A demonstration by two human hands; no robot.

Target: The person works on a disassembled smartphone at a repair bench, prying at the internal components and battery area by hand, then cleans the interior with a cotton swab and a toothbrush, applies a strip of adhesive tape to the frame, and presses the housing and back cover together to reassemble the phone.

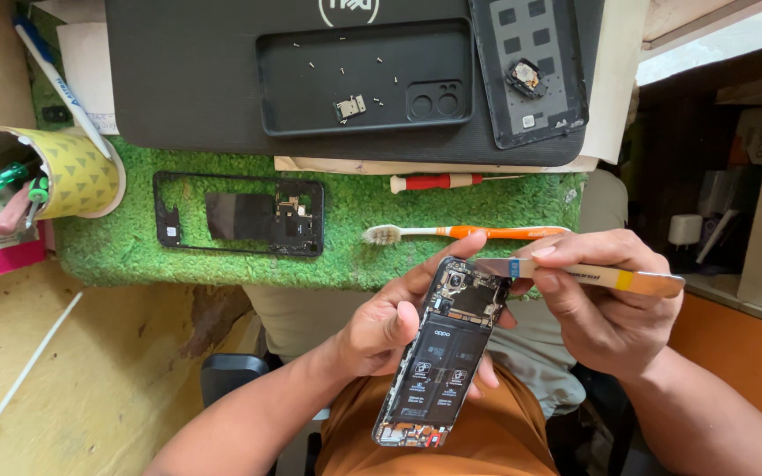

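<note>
My left hand (390,322) grips an opened smartphone (441,353), back cover off, with its black battery and circuit board showing. It is held tilted over my lap. My right hand (597,300) holds metal tweezers (575,273) with a yellow band, their tip resting at the phone's top right corner near the camera area. A black phone frame (238,214) lies on the green turf mat (451,207). Beyond it, a black phone case (363,78) holds tiny screws and a small metal part.
A toothbrush (465,233) with an orange handle and a red-handled screwdriver (434,182) lie on the mat. A phone back panel (531,70) rests on the black laptop lid (196,79). At left stands a yellow cup (68,172) with pens.
</note>
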